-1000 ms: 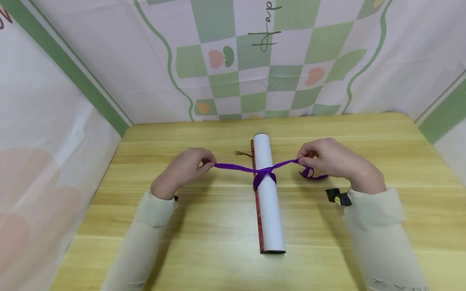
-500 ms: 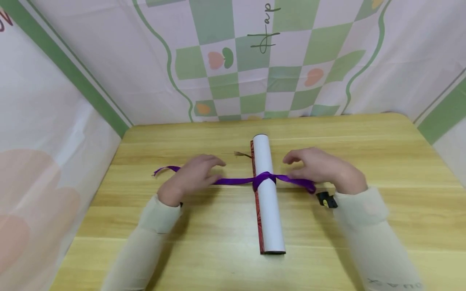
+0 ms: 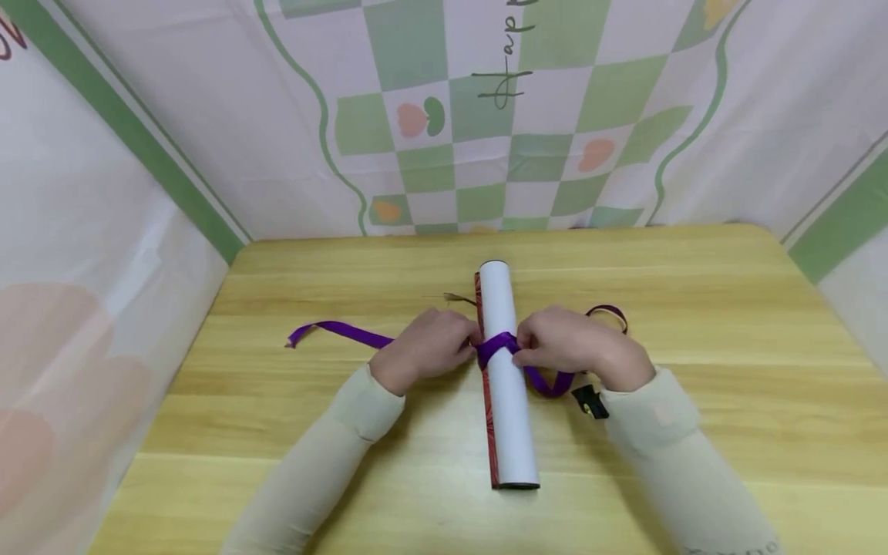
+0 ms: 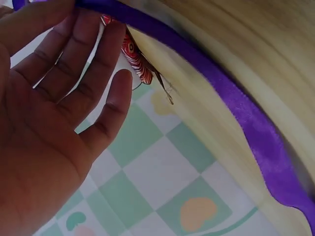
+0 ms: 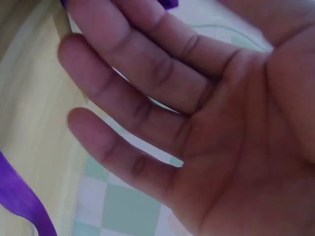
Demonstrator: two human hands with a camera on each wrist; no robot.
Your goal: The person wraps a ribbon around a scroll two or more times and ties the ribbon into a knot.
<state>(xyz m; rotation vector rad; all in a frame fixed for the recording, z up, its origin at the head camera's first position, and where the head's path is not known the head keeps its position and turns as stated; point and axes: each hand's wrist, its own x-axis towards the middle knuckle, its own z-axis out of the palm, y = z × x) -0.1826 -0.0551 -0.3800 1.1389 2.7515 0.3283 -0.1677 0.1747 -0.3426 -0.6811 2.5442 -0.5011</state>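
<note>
Flanking white roll [image 3: 513,416], hands [image 3: 432,344] [image 3: 567,339] overlapping ribbon [image 3: 496,345], checkered cloth [image 3: 479,158] behind

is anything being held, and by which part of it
The purple ribbon: the left hand and right hand each pinch it close beside the white roll, one on either side.

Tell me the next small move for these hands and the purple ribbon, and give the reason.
I'd likely have the left hand and right hand draw the purple ribbon gently outward, to snug it on the white roll: they meet it from opposite sides, its left tail and right tail curve slackly, and no bow shows.
</note>
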